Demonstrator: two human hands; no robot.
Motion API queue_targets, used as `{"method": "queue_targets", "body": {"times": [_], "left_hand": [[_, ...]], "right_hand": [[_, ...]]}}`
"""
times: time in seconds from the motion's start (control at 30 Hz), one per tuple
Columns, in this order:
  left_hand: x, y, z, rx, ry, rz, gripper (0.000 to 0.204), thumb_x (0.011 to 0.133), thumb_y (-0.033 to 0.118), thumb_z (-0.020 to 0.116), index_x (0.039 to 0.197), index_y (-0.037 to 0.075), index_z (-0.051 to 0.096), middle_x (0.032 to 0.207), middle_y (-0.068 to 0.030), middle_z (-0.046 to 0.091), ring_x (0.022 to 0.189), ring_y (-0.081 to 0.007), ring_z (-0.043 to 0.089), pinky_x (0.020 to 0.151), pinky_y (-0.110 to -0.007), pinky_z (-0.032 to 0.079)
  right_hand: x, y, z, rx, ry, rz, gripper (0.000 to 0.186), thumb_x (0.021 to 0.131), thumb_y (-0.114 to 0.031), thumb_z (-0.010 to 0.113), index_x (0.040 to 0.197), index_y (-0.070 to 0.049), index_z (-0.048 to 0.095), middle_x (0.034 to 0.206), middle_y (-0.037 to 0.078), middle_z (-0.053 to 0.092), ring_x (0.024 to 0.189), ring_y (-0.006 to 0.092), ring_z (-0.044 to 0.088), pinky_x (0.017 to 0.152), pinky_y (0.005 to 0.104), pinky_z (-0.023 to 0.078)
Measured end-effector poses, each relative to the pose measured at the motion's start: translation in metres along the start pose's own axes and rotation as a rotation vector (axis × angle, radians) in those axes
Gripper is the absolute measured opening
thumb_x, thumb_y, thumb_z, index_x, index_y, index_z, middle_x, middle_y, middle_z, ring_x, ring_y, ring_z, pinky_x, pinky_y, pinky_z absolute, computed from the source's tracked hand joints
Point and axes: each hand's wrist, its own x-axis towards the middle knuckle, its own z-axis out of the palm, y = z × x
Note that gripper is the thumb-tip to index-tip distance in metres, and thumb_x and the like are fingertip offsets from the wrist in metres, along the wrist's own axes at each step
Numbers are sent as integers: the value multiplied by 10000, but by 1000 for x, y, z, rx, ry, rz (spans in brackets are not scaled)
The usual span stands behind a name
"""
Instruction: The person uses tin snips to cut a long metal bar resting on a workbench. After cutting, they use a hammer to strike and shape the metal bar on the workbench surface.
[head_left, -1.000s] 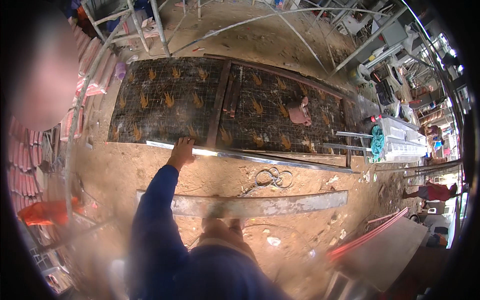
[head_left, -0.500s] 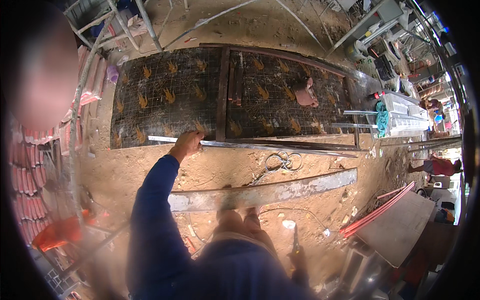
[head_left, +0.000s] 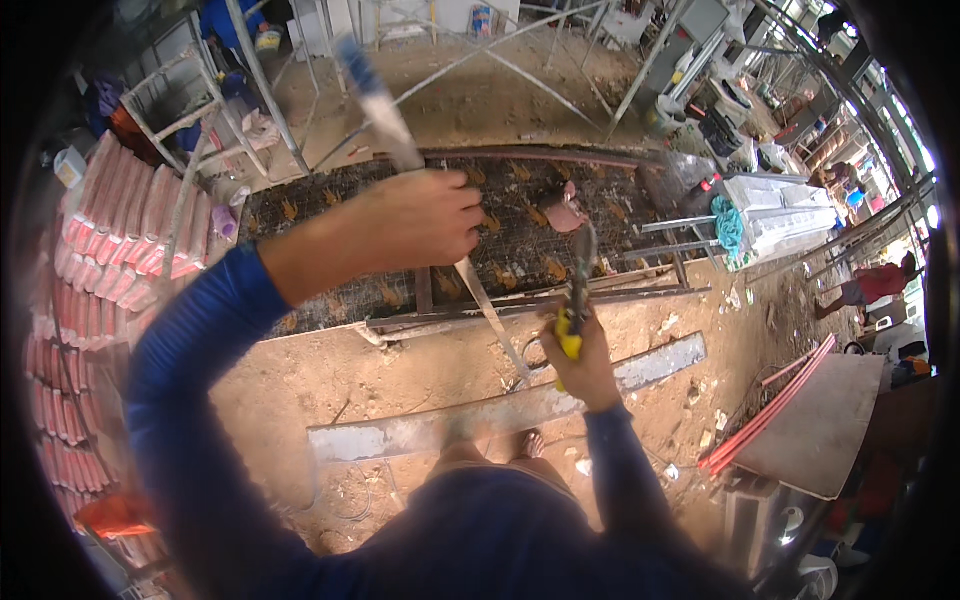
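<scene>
My left hand point(head_left: 430, 222) is closed around a long, narrow metal strip point(head_left: 490, 312), raised in front of me and tilted. Its upper end is blurred at the upper left; its lower end points toward the ground near my feet. To the right, my right hand point(head_left: 585, 360) grips a hand tool point(head_left: 574, 318) with a yellow-and-black handle and a long dark head pointing up; its exact kind is unclear. Beyond both hands lies a dark panel point(head_left: 510, 262) with orange prints and dark bars on it. A pinkish crumpled piece point(head_left: 565, 212) rests on the panel.
A flat grey plank point(head_left: 660, 362) lies across the ground before my feet. Stacked reddish-white bundles point(head_left: 130, 220) stand at left. Scaffold tubes point(head_left: 250, 80) rise behind the panel. Red pipes point(head_left: 775, 400) lie on a board at right. A person in red point(head_left: 878, 283) is farther right.
My left hand has lifted the metal strip from the panel's near edge and now holds it up at a slant. My right hand has risen with the yellow-handled tool from beside my body.
</scene>
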Motion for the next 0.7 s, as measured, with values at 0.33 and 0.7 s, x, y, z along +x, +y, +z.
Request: {"method": "queue_targets", "body": {"times": [0.33, 0.7], "left_hand": [[128, 30, -212, 234, -203, 118, 16, 860, 162, 825, 869, 150, 824, 875, 39, 778, 1026, -191, 763, 956, -318, 569], [234, 90, -312, 324, -239, 194, 158, 873, 152, 795, 1028, 164, 821, 1072, 12, 819, 1191, -212, 735, 1139, -378, 522]], "right_hand": [[-17, -57, -46, 486, 129, -353, 429, 945, 30, 835, 1287, -24, 582, 1175, 91, 749, 1057, 143, 722, 932, 329, 599], [-46, -35, -91, 538, 329, -561, 436, 970, 23, 749, 1343, 1, 524, 1160, 101, 671, 1042, 138, 662, 909, 302, 568]]}}
